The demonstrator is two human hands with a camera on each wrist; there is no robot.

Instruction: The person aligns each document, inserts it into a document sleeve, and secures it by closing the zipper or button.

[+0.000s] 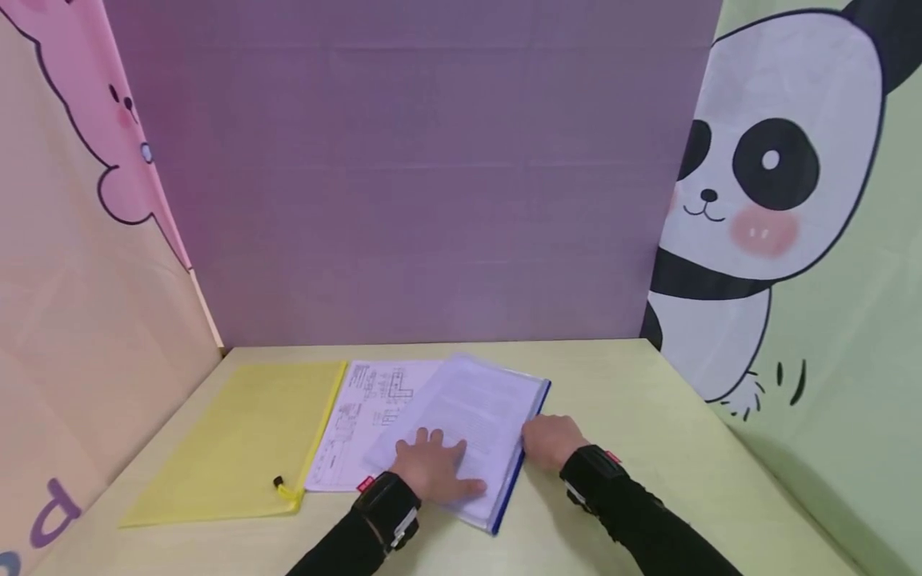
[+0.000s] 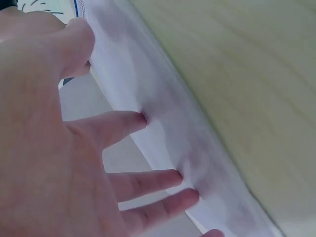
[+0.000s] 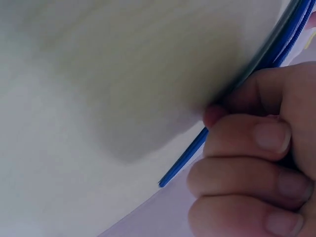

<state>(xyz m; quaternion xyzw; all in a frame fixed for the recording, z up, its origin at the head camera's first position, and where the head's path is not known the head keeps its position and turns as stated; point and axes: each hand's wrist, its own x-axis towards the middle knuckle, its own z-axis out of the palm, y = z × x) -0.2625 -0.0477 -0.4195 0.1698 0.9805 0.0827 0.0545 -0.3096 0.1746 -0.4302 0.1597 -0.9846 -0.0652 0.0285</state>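
Note:
A translucent document folder with a blue edge [image 1: 520, 472] lies tilted on the table, with white printed paper showing in it. My left hand [image 1: 432, 468] rests on it with spread fingers; in the left wrist view the fingertips [image 2: 185, 195] touch its white surface. With curled fingers, my right hand [image 1: 551, 442] grips the blue edge at the right side, and the right wrist view shows that blue strip [image 3: 185, 157] between thumb and index finger. Partly under the folder lies a sheet with printed drawings [image 1: 346, 448].
On the left of the table [image 1: 612, 376] lies a yellow translucent folder [image 1: 230, 440], its zip pull [image 1: 281, 484] near the front right corner. A purple panel [image 1: 432, 176] stands behind the table. Printed cloth walls [image 1: 814, 336] flank both sides.

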